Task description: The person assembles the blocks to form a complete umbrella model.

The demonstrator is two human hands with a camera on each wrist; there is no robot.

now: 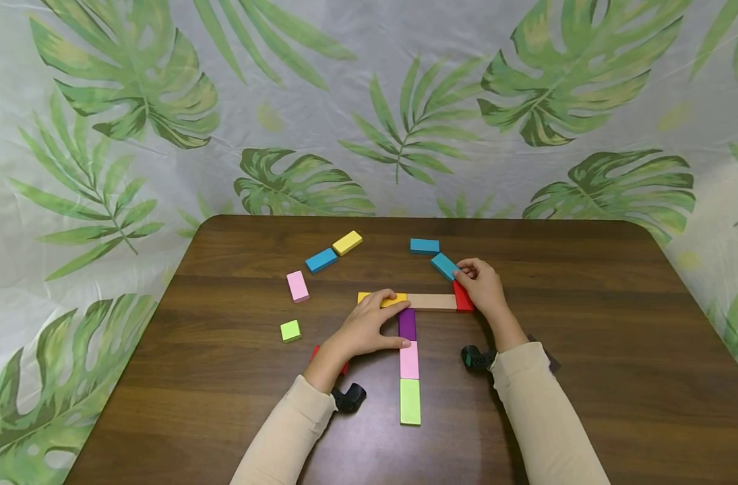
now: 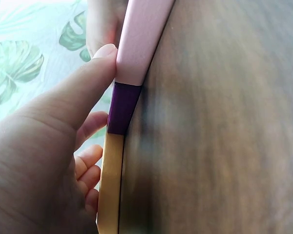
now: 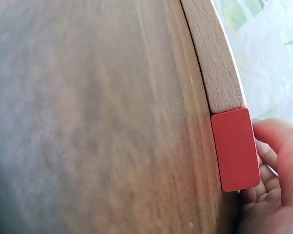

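Note:
My left hand [image 1: 369,328] lies over the row of blocks, fingers spread. Its thumb touches the pink block [image 1: 409,360] near its joint with the purple block [image 1: 408,325]. Its other fingers reach over the yellow-orange block [image 1: 364,297] and the end of the plain wooden block [image 1: 432,302]. A lime block [image 1: 410,402] continues the column toward me. With curled fingers and thumb, my right hand [image 1: 485,288] pinches the lower right end of a slanting blue block [image 1: 443,265]. That end adjoins the red block [image 3: 235,150], which abuts the wooden block's right end.
Beyond the slanting block lies another blue block [image 1: 424,246]. To the left are a yellow block [image 1: 347,242], a blue block [image 1: 321,260], a pink block [image 1: 298,286] and a small lime block [image 1: 290,331]. A red block [image 1: 316,351] is partly hidden under my left wrist.

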